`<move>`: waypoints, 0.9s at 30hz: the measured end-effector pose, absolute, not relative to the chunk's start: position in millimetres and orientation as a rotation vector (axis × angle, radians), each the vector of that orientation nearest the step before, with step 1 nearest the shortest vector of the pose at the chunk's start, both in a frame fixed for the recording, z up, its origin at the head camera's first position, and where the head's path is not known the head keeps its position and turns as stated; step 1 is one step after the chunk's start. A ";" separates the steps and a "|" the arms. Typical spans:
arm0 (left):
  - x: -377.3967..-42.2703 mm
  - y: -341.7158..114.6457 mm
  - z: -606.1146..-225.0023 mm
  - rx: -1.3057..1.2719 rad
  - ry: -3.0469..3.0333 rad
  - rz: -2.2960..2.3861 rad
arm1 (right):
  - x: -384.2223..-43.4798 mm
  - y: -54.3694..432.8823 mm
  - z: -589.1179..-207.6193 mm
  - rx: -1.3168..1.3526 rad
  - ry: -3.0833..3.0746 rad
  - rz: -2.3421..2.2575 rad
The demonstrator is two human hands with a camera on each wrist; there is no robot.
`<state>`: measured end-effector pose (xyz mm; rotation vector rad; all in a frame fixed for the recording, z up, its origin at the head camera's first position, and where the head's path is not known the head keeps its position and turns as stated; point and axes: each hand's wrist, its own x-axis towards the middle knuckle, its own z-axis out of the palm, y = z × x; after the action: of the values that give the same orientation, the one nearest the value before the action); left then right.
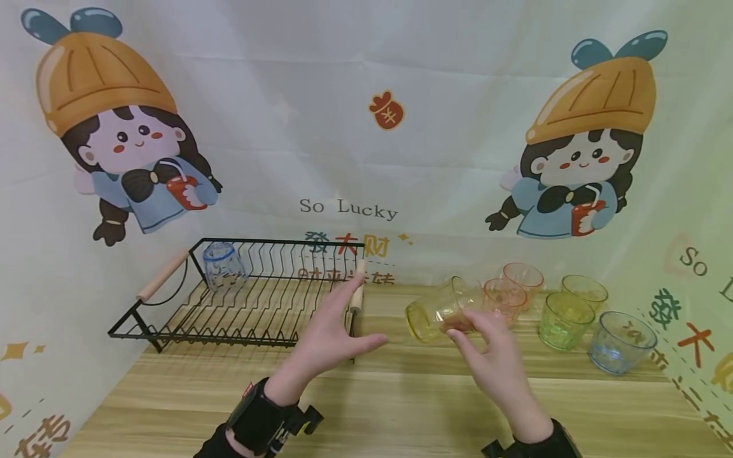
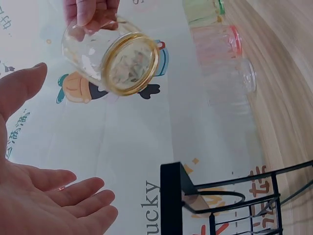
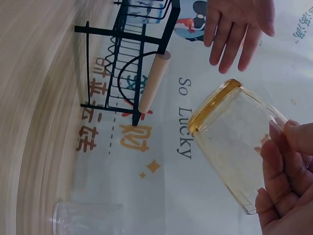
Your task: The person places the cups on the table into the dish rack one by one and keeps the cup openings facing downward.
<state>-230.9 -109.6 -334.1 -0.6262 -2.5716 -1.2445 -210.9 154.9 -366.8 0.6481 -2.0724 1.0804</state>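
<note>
My right hand (image 1: 497,356) grips a yellow-tinted drinking glass (image 1: 432,313) between thumb and fingers. The glass is tilted on its side, its thick amber base pointing left toward my other hand. In the right wrist view, the fingers (image 3: 281,171) curl round the rim end of the glass. My left hand (image 1: 323,340) holds nothing; its fingers are extended and its thumb spread, beside the right end of a black wire dish rack (image 1: 246,343). The left wrist view shows its open palm (image 2: 39,200) apart from the glass.
A glass with a blue ring (image 1: 224,270) stands in the rack's left end. On the wooden table at right are two red-rimmed glasses (image 1: 523,275), a green glass (image 1: 567,321), a yellow-rimmed glass (image 1: 590,289) and a blue glass (image 1: 621,343). A clear glass (image 3: 88,218) stands nearby. A printed cloth hangs behind.
</note>
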 end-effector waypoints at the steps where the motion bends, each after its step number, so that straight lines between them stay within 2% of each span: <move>1: -230.8 -108.7 -334.8 -0.636 -2.561 -1.253 | -210.7 153.7 -367.2 0.659 -2.059 1.094; 27: -228.3 -87.0 -348.1 -0.752 -2.402 -1.494 | -197.7 132.5 -360.5 0.700 -1.987 1.455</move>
<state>-228.3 -87.0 -348.1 -0.7521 -2.4018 -1.4937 -197.7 132.5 -360.5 0.6998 -1.9874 1.4554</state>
